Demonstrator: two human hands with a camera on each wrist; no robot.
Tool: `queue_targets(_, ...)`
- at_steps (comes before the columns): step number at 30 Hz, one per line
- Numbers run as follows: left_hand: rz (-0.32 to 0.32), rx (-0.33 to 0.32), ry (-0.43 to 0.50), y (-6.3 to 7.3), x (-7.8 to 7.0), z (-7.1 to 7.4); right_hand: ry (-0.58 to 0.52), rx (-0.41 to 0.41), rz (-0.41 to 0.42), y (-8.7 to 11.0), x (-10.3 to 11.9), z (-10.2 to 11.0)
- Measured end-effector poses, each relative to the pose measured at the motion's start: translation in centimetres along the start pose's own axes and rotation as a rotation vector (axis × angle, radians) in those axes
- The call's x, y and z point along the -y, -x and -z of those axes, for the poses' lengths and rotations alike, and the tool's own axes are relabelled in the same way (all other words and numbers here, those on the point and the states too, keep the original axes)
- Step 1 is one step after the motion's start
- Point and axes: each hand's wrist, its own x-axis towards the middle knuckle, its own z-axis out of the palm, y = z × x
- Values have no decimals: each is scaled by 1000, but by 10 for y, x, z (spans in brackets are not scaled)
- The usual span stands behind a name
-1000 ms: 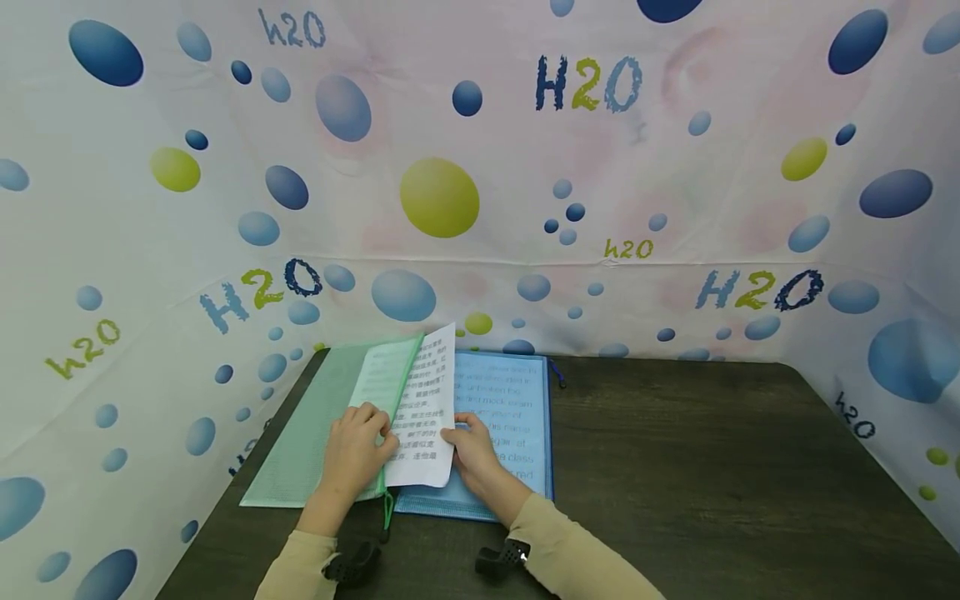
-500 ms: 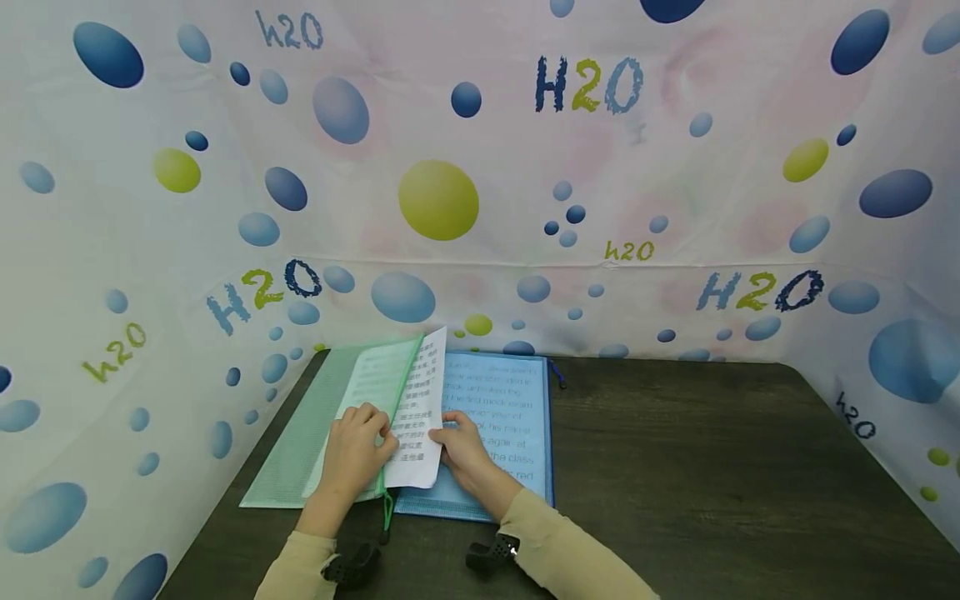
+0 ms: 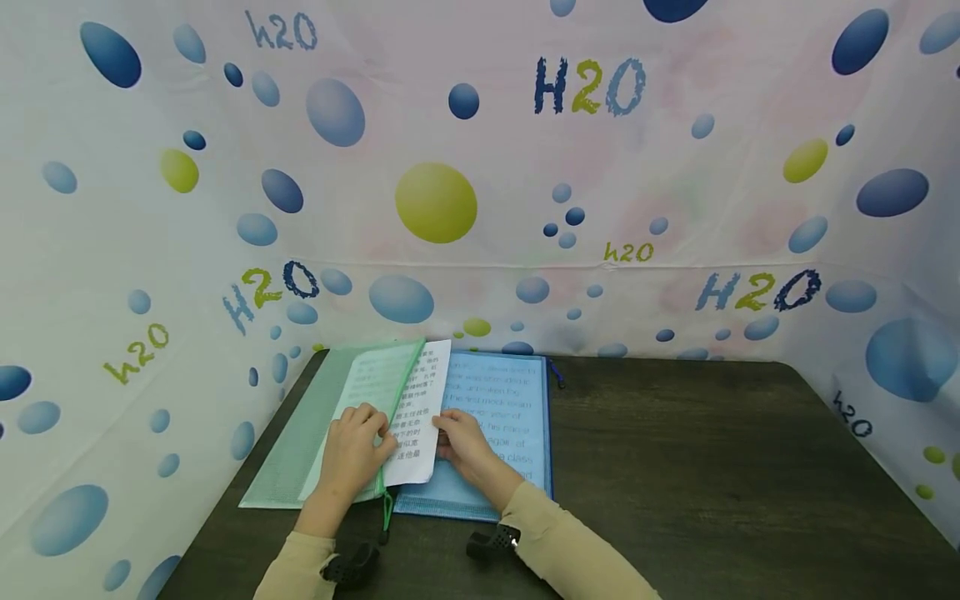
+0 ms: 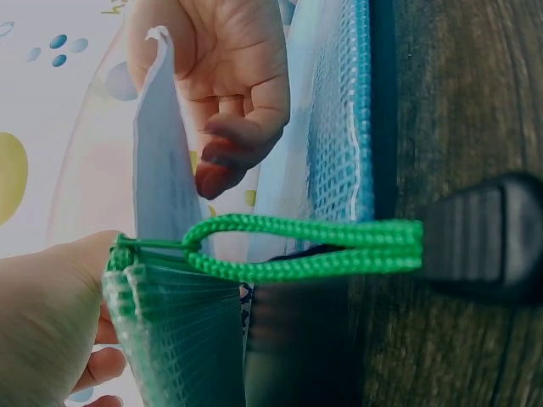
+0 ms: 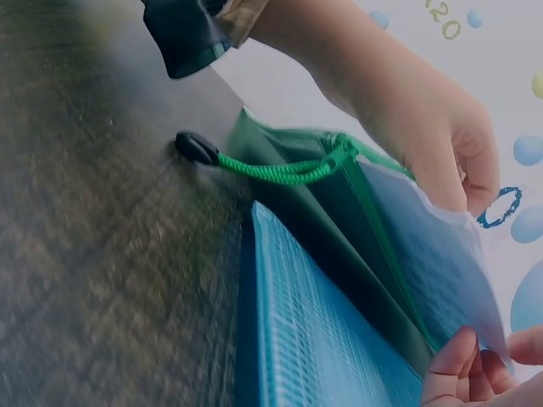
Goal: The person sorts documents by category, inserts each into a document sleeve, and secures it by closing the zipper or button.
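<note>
A green mesh zip folder (image 3: 281, 471) stands partly lifted on the left, its open side facing right. My left hand (image 3: 354, 450) pinches the upper layer of that folder near its zip edge. A white sheet of paper (image 3: 418, 446) with printed text sticks out of the opening; the rest shows through the green mesh. My right hand (image 3: 467, 450) pinches the sheet's right edge between thumb and fingers. Under the right hand lies a blue mesh zip folder (image 3: 517, 433) with printed text showing through. A green pull cord (image 4: 314, 246) with a black end hangs at the green folder's near corner.
The dark wooden table (image 3: 712, 475) extends to the right. A dark blue zip pull (image 3: 557, 373) lies at the blue folder's far corner. A patterned backdrop (image 3: 637, 167) rises behind and beside the table. Both wrists carry black straps.
The right hand and the sheet's free edge have moved a little left, with less paper outside the green folder. The sheet's top has dipped slightly. The left hand has stayed in place.
</note>
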Motion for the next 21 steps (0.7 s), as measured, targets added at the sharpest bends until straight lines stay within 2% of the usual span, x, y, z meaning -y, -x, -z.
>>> queue_targets(6, 0, -7, -4, -3, -1, 2, 96, -18, 2, -4, 3, 5)
queue_targets(11, -2, -17, -3, 1, -5, 5, 154, -9, 14, -1, 1, 6)
queue_targets(16, -22, -41, -7, 6, -9, 7, 178, -6, 7, 0, -2, 4)
queue_targets(21, -9, -26, -3, 8, -13, 9, 174, 0, 6, 0, -4, 3)
